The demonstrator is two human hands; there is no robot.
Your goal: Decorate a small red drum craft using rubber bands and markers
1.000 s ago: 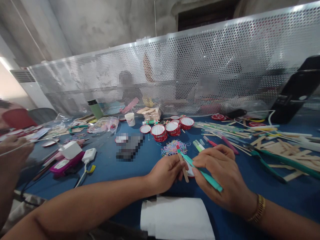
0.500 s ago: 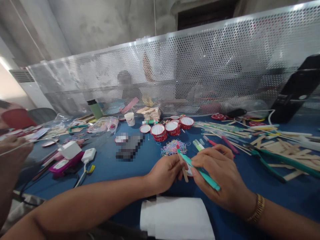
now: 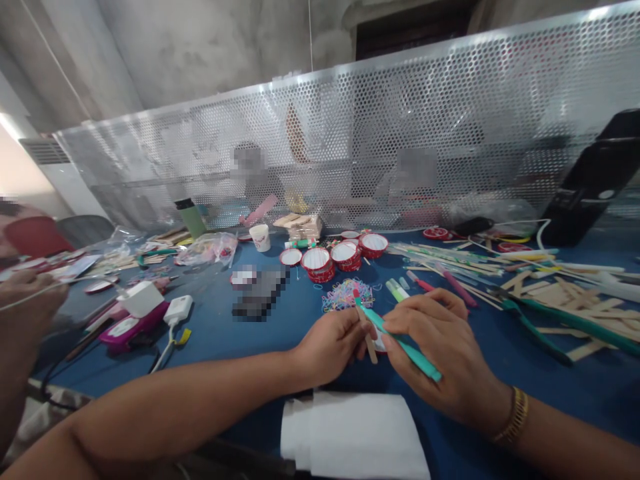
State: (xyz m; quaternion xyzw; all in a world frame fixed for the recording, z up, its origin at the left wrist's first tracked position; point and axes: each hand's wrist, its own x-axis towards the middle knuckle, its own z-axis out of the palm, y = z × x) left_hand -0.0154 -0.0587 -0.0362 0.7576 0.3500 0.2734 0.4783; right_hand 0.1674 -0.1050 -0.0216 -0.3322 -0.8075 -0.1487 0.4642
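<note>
The left hand (image 3: 327, 350) is nearly closed, its fingers pinching a wooden stick (image 3: 371, 348) with red end. The right hand (image 3: 440, 357) holds a turquoise marker (image 3: 419, 361) in writing grip, the tip at the stick just under the red (exact contact is too small to tell). The stick is thus between the 2 hands. Beyond lie coloured bands (image 3: 345, 293), then red drums (image 3: 319, 270). Leftward, blue table (image 3: 215, 343) shows; rightward, pliers (image 3: 540, 333) border the space.
</note>
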